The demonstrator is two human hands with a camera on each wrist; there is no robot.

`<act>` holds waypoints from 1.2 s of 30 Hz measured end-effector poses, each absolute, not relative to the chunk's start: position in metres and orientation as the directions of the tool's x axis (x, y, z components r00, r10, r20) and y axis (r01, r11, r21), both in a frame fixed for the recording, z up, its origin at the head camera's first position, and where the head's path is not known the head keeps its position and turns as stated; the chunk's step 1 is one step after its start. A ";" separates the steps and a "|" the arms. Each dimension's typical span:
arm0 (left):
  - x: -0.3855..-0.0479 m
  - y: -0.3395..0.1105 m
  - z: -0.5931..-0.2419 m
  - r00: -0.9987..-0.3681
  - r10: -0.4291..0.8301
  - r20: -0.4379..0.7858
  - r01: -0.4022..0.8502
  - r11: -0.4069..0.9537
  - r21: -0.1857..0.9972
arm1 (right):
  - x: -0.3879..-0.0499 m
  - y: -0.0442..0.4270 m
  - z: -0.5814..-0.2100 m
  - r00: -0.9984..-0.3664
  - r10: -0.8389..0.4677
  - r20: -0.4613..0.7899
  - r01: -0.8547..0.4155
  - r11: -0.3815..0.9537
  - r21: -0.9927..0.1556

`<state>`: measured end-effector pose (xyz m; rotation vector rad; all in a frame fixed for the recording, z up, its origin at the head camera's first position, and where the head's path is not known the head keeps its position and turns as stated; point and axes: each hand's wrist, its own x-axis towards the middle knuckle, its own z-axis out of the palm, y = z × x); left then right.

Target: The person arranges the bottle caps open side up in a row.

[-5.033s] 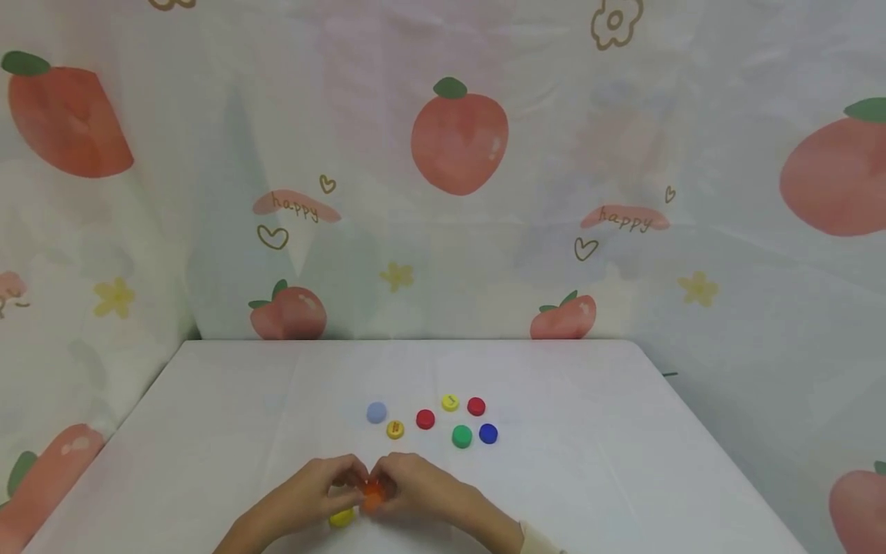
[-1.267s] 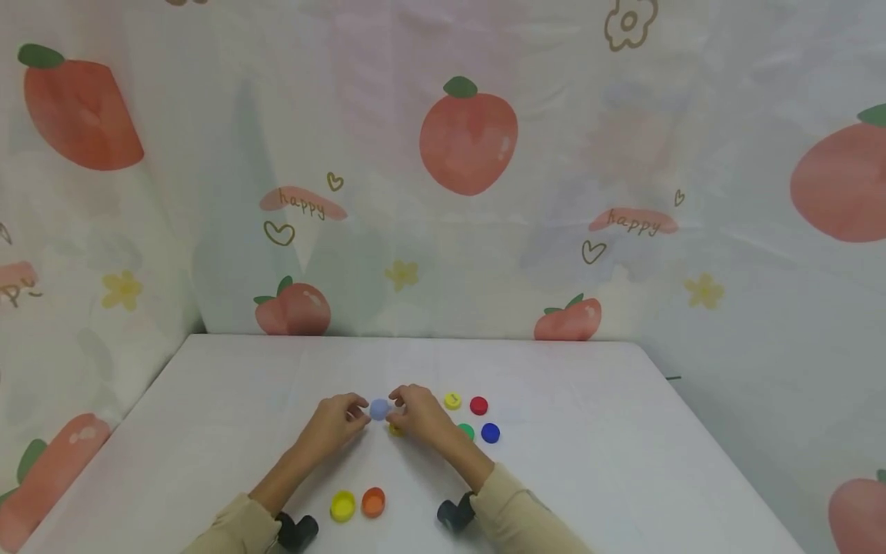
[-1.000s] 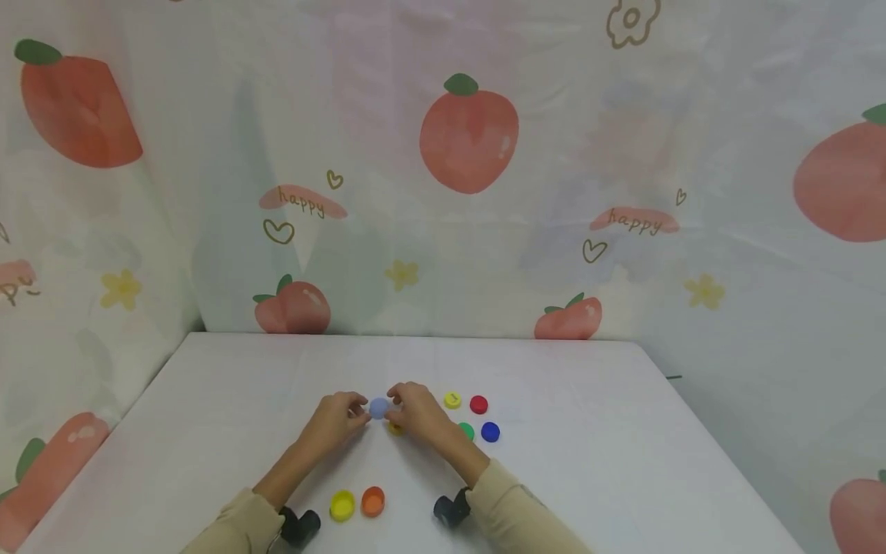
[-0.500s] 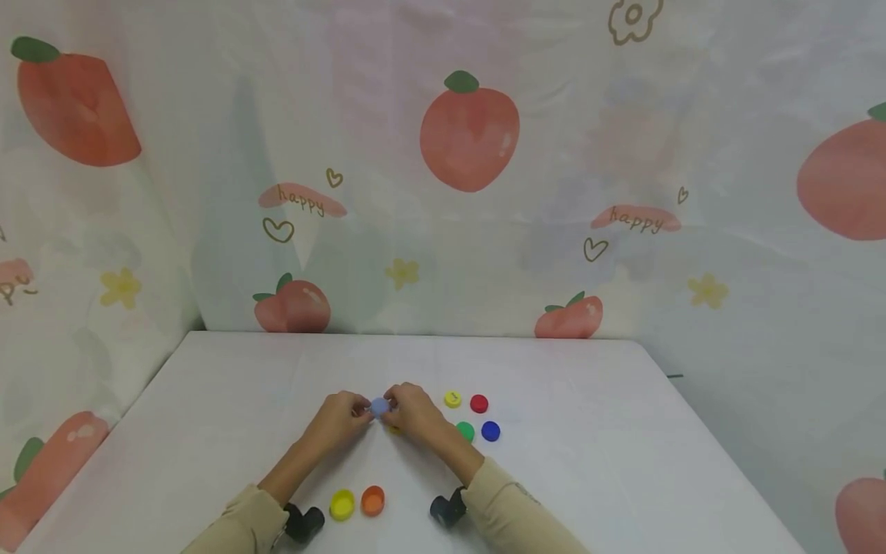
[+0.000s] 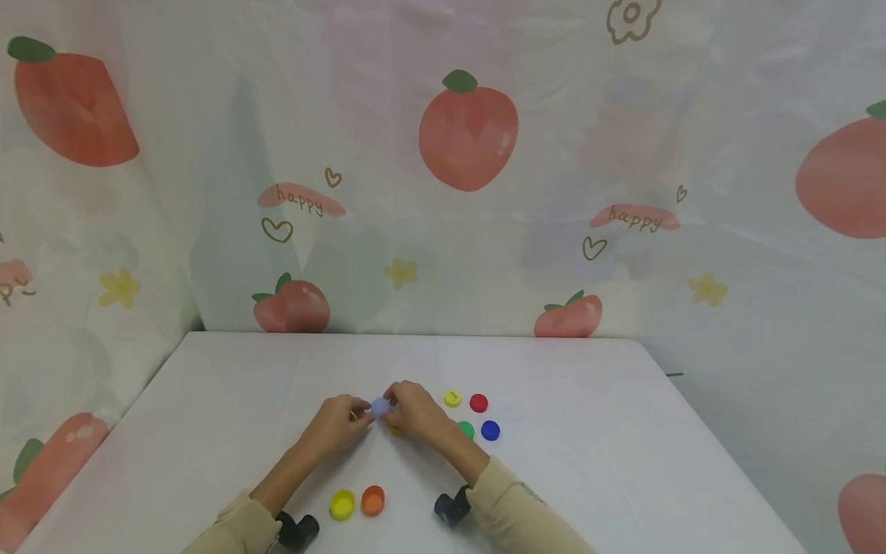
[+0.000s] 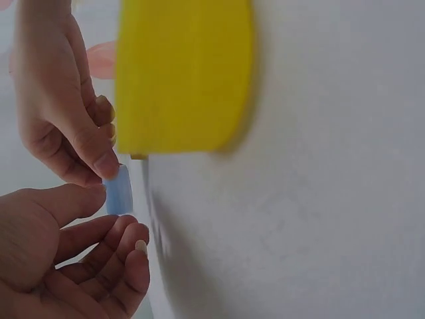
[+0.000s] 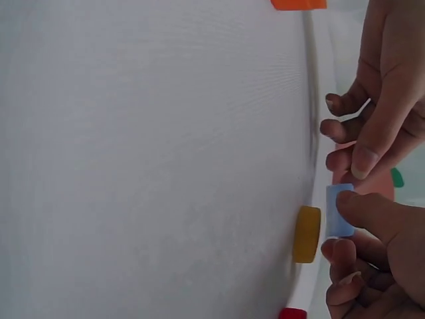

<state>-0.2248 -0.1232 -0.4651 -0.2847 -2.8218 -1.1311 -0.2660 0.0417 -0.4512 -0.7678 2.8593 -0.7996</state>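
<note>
White tabletop (image 5: pixel 595 438) below, and look: our left hand (image 5: pixel 337 423) and right hand (image 5: pixel 417 409) both pinch the pale-blue round plastic cap (image 5: pixel 380 407) just above it, fingers closed to its width; uneven pressure could squirt it loose.

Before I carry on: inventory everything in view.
Pale cap: 1, light blue, far group's left end
Gold cap: 1, dark yellow, just nearer, partly hidden
Marked cap: 1, yellow, far group's back
Red cap: 1, red, just right of that; a red edge, right wrist view, may be another
Green cap: 1, green, nearer, partly hidden
Blue cap: 1, dark blue, right of green
Hollow cap: 1, yellow, near side
Orange cap: 1, orange, right beside it
Table: 1, white, underneath
Backdrop: 1, white with peaches, behind
Devices: 2, black, at wrists
Sleeves: 2, beige, near edge
Left hand: 1, bare, at pale cap's left
Right hand: 1, bare, pinching pale cap
</note>
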 end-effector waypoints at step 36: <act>-0.193 -0.122 -0.460 -0.973 0.182 0.140 0.225 0.640 0.734 | -0.224 0.053 -0.437 -0.822 -0.569 0.027 -0.469 0.649 -0.599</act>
